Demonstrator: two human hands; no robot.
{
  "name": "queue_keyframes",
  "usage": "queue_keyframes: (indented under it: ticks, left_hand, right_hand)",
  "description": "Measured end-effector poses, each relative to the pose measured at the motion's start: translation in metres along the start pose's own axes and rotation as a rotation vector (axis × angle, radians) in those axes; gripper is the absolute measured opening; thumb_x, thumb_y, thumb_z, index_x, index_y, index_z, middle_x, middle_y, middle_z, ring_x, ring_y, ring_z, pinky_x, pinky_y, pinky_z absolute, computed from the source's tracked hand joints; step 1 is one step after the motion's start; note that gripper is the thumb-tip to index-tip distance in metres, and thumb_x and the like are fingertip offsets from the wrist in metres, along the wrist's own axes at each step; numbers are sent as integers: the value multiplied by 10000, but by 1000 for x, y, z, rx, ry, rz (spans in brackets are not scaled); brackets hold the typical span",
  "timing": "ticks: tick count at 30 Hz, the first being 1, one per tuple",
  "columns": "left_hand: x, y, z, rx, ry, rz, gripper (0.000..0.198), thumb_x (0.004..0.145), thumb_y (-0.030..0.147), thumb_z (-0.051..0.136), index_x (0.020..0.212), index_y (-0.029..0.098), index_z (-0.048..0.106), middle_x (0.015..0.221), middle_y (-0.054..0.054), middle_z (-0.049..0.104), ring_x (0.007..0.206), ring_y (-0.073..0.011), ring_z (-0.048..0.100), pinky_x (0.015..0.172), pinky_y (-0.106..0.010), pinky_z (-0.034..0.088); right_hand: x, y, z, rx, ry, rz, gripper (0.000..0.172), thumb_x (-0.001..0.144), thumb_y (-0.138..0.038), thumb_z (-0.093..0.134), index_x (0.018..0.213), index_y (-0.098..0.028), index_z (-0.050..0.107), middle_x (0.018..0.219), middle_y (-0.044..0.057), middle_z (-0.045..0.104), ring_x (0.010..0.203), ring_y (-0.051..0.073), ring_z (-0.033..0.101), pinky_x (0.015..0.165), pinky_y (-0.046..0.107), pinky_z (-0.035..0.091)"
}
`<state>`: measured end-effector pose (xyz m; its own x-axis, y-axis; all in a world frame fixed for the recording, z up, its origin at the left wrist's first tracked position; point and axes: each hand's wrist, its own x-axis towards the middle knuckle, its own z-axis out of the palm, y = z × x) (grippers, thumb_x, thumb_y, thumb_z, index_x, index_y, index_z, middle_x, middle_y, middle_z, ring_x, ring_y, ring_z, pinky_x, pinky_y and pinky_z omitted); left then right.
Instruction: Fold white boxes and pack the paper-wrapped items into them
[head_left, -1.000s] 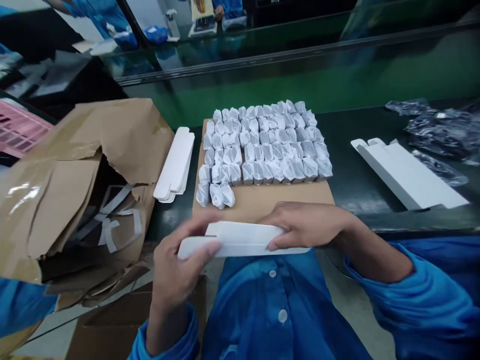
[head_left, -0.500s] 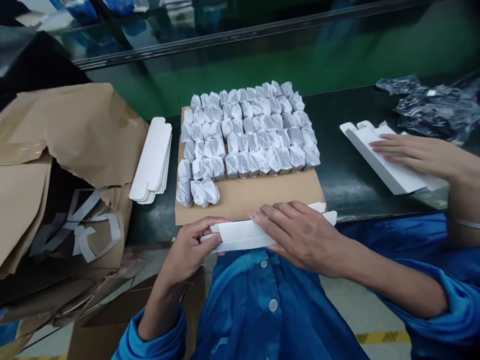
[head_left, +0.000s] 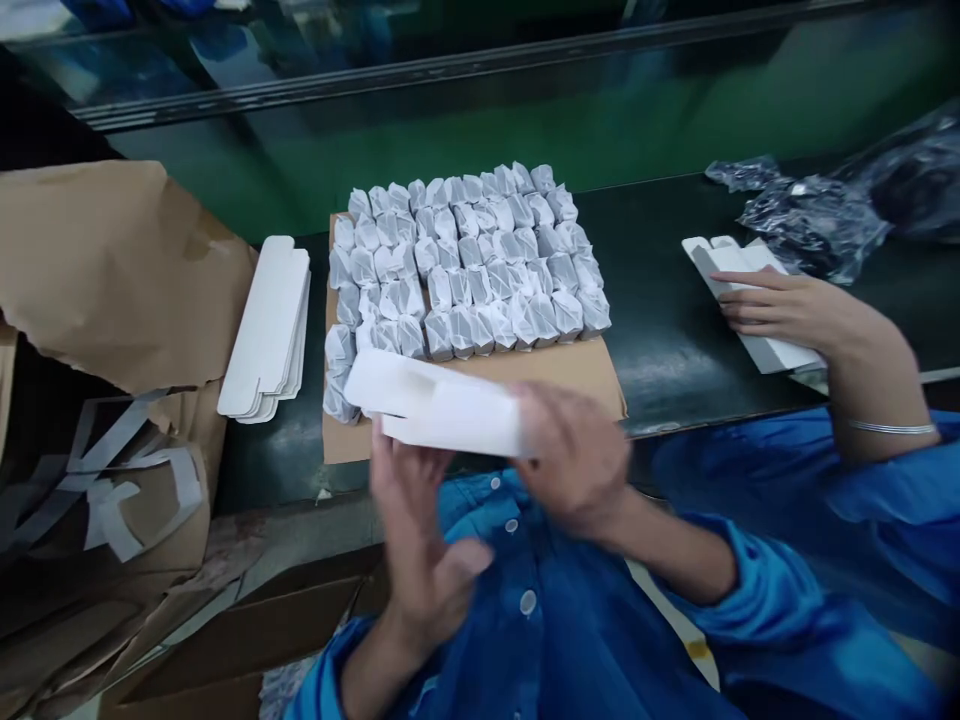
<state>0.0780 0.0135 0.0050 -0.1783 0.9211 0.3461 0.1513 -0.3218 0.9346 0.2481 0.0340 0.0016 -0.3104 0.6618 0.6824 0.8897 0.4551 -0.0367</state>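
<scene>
My right hand [head_left: 581, 455], blurred by motion, grips one end of a long white carton [head_left: 457, 412] above the front of the cardboard sheet [head_left: 555, 372]. Flaps stand out from the carton's left end. Just below that end, my left hand [head_left: 420, 550] is open, its fingers pointing up and the thumb spread away. Whether its fingertips touch the carton is unclear. Behind the carton, several paper-wrapped pieces [head_left: 480, 265] sit in rows on the sheet. A stack of flattened white cartons [head_left: 262, 325] lies to the left.
On the right, a co-worker's hand [head_left: 787, 310] rests on another white carton [head_left: 761, 350]. Crumpled clear plastic [head_left: 814, 220] lies behind it. A torn brown paper-lined box [head_left: 127, 270] with white strips stands at the left. Below, a cardboard box [head_left: 202, 660] is by my left arm.
The white carton has been raised and tilted, its left end now over the wrapped pieces. My left hand has let go and opened. The view has shifted right.
</scene>
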Motion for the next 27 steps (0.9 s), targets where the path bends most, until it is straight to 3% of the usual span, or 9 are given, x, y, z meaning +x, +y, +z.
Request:
queue_keyframes:
  ticks: [3, 5, 8, 11, 15, 17, 20, 24, 27]
  left_hand:
    - [5, -13, 20, 11, 30, -86, 736, 874, 511, 657, 1460, 277, 278, 1200, -115, 648, 855, -184, 720, 766, -335, 609]
    - [12, -21, 20, 83, 41, -117, 726, 818, 448, 743, 1402, 250, 360, 1144, -83, 650, 817, -167, 707, 777, -325, 601]
    - [15, -26, 13, 241, 30, -65, 959, 665, 483, 857, 1450, 251, 356, 1375, -138, 549, 1201, -281, 621, 983, -401, 545]
    - [13, -23, 7, 277, -50, 19, 1060, 621, 514, 867, 1494, 260, 324, 1502, -153, 445, 1380, -339, 475, 1079, -442, 479]
    - [13, -22, -4, 156, -278, -53, 970, 696, 482, 819, 1498, 269, 316, 1369, -144, 551, 1136, -290, 654, 854, -379, 592]
    - [15, -23, -9, 174, -279, 12, 875, 702, 466, 808, 1440, 265, 383, 1262, -111, 589, 1015, -254, 681, 795, -361, 595]
    - [19, -23, -11, 293, -227, 206, 685, 710, 408, 776, 1304, 241, 480, 1177, -73, 586, 1042, -237, 653, 856, -363, 574]
    - [23, -22, -9, 353, -271, 356, 609, 725, 342, 756, 1260, 244, 482, 1123, -51, 598, 1004, -209, 656, 829, -336, 571]
    - [20, -26, -10, 317, -352, 319, 591, 713, 311, 757, 1230, 259, 475, 1069, -37, 615, 902, -197, 680, 726, -308, 572]
  right_hand:
    - [-5, -23, -4, 277, -146, -134, 396, 968, -224, 505, 1328, -60, 528, 1173, 209, 709, 1096, 285, 686, 869, 390, 578]
    - [2, -23, -12, 510, -257, -40, 451, 986, -326, 527, 1368, -87, 505, 1195, 179, 702, 1095, 241, 684, 892, 349, 584]
    - [20, -8, -19, 696, -202, 103, 490, 986, -422, 549, 1389, -148, 497, 1130, 131, 720, 1019, 202, 700, 869, 317, 586]
    - [31, 2, -14, 702, -152, 31, 431, 986, -409, 547, 1315, -132, 567, 1018, 115, 738, 893, 200, 711, 789, 321, 583]
    - [33, 5, -8, 854, -250, 106, 432, 977, -331, 561, 1366, -145, 537, 974, 66, 733, 802, 150, 681, 745, 269, 563]
    - [32, 6, -10, 945, -328, 107, 429, 981, -309, 559, 1386, -175, 521, 983, 48, 728, 831, 143, 671, 777, 262, 557]
    - [31, 8, -15, 914, -398, 66, 400, 995, -291, 538, 1373, -160, 532, 993, 62, 724, 870, 161, 670, 802, 289, 551]
    - [30, 11, -22, 901, -350, 123, 340, 992, -314, 563, 1271, -124, 608, 977, 75, 737, 817, 151, 678, 759, 278, 553]
    - [37, 21, -22, 1131, -178, 438, 271, 981, -348, 588, 1161, -159, 658, 899, 29, 727, 711, 107, 661, 660, 220, 546]
